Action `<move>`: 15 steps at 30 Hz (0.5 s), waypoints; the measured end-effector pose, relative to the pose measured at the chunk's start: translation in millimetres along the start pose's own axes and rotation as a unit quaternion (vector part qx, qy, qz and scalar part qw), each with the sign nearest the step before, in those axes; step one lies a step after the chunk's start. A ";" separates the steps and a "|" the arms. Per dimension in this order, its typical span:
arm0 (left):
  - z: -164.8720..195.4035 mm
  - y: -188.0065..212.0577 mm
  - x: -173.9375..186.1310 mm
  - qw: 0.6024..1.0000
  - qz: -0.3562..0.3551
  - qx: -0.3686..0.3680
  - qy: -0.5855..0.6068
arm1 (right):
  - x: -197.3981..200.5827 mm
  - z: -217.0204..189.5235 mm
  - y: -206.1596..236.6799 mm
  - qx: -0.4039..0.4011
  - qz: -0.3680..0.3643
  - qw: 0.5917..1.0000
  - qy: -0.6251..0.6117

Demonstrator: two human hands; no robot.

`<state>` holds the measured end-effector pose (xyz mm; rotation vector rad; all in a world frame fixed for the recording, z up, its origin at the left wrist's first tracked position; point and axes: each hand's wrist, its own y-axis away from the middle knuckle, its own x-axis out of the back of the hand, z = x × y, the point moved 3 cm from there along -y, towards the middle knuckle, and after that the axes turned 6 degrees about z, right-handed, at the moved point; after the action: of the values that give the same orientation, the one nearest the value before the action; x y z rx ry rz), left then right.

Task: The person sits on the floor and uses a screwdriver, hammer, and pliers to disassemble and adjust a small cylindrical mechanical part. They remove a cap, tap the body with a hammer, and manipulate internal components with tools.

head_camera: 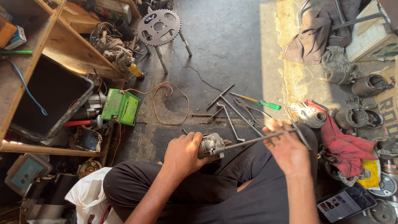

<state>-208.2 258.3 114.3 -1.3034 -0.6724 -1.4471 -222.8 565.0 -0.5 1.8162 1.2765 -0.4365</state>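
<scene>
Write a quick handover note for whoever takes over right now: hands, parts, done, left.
Left hand: gripping the small metal motor unit over the lap.
Right hand: holding a T-handle wrench, its tip seated in the unit.
On the floor ahead: loose wrenches, pliers, green-handled screwdriver; green battery on the left.
Done: wrench engaged.
Left: cannot tell how far the fastener has been turned; unit is not yet apart.
</scene>
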 end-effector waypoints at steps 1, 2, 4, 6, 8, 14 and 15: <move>0.1 0.4 -0.1 1.000 0.009 -0.003 0.004 | -1.0 2.3 0.2 -0.009 -0.019 0.999 0.026; -0.1 0.6 0.4 1.000 0.018 -0.005 0.008 | 0.2 4.9 -1.7 -0.007 -0.022 0.999 0.031; -0.1 0.9 0.5 1.000 0.018 -0.005 0.011 | 7.0 12.7 -8.9 -0.005 -0.030 0.999 0.042; -0.2 1.0 0.8 1.000 0.012 -0.001 0.009 | 18.9 19.3 -18.3 0.011 -0.018 0.999 0.036; -0.5 0.5 0.2 1.000 0.000 0.002 0.006 | 30.6 24.6 -26.8 0.031 0.000 0.999 0.028; -1.0 0.8 -0.6 1.000 0.015 0.000 0.017 | 32.4 31.6 -28.2 0.068 0.023 0.997 -0.016; -0.6 0.9 -0.8 1.000 0.016 -0.002 0.016 | 28.8 31.5 -25.3 0.068 0.014 0.997 -0.011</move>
<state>-207.7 257.8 113.2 -1.2864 -0.6239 -1.4415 -227.6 559.9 -49.7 1.9355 1.2302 -0.5382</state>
